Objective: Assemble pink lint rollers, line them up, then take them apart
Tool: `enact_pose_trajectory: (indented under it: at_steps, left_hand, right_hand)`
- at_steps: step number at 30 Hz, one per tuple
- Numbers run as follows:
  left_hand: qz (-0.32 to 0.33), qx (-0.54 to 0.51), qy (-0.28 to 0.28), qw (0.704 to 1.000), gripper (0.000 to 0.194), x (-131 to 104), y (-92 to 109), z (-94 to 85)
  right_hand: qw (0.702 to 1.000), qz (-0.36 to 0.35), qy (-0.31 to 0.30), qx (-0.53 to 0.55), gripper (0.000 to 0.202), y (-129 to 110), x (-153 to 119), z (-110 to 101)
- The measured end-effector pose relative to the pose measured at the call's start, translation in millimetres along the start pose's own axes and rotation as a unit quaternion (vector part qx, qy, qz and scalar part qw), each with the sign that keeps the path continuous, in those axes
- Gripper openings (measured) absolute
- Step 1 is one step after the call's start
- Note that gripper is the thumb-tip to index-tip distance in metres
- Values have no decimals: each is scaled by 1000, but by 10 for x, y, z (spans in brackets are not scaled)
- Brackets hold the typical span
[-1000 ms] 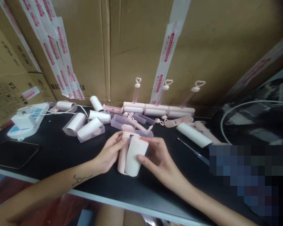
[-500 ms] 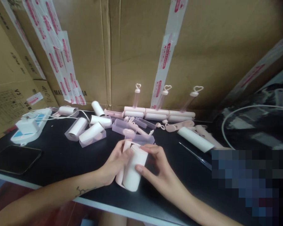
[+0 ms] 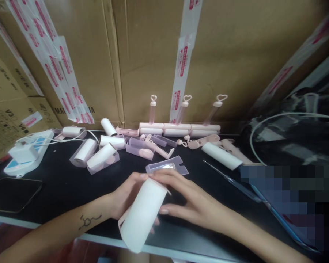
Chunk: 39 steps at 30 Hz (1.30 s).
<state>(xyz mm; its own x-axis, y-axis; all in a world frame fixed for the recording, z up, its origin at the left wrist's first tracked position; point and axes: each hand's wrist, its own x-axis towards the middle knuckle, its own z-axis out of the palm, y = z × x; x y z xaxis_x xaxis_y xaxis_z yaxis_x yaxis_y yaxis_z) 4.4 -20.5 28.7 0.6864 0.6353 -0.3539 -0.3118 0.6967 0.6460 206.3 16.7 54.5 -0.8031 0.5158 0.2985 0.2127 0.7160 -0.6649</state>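
A white roll (image 3: 144,215), seated in a pale pink holder (image 3: 123,222), is tilted just above the table's front edge, its lower end toward me. My left hand (image 3: 124,195) is closed round the holder from the left and behind; some of its fingertips show under the roll. At the upper end, my right hand (image 3: 190,197) lays its fingers over the top, with the thumb by the roll's right side. Just beyond the hands lies a translucent lilac tray (image 3: 181,166). Pink handle parts (image 3: 164,150) lie behind it.
Several white rolls (image 3: 101,157) lie at left, some in lilac trays. Pink assembled rollers (image 3: 178,129) with upright heart-topped tubes (image 3: 152,111) line the cardboard (image 3: 142,54). A power strip (image 3: 30,157) and phone (image 3: 15,193) are left; a screwdriver (image 3: 227,179) and white roll (image 3: 222,156) are right.
The roll and holder have turned and tilted, with the lower end swinging toward me and left. My right hand has moved over the upper end. The view has shifted slightly right.
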Motion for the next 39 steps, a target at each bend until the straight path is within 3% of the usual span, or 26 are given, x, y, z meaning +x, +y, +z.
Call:
enact_pose_trajectory:
  at_steps: [3,6,9,12,15,18,21,25,29,32,35,39]
  left_hand:
    - [-39,8,-51,998,73,39,-29,53]
    - [6,-1,-56,998,75,107,26,167]
    - [56,47,10,997,68,155,171,298]
    - [123,137,95,978,62,157,295,387]
    - [197,289,159,923,64,139,328,396]
    - [226,428,168,859,68,102,322,350]
    - [211,501,172,822,57,41,318,296]
    - [198,586,210,757,46,-17,267,238]
    - [200,670,274,660,48,-3,187,198]
    - [175,737,252,602,54,-3,189,190]
    - [173,748,220,602,58,-32,247,198]
    - [194,713,184,648,67,-59,309,211]
  right_hand:
    - [1000,1,9,30,59,-26,-4,20]
    - [995,42,22,88,51,-43,5,-36]
    - [992,77,59,86,40,-31,30,-137]
    - [990,114,82,19,39,-13,50,-209]
    - [985,148,91,-15,42,-11,37,-225]
    - [989,134,66,10,48,-23,3,-231]
    - [995,97,33,13,57,-25,-16,-233]
    - [993,84,66,-43,51,20,-10,-141]
    - [990,89,76,-76,51,64,-22,8]
    - [986,105,61,-118,47,67,-36,55]
    - [981,129,54,-131,43,67,-32,43]
    - [988,137,53,-48,32,89,-19,14]
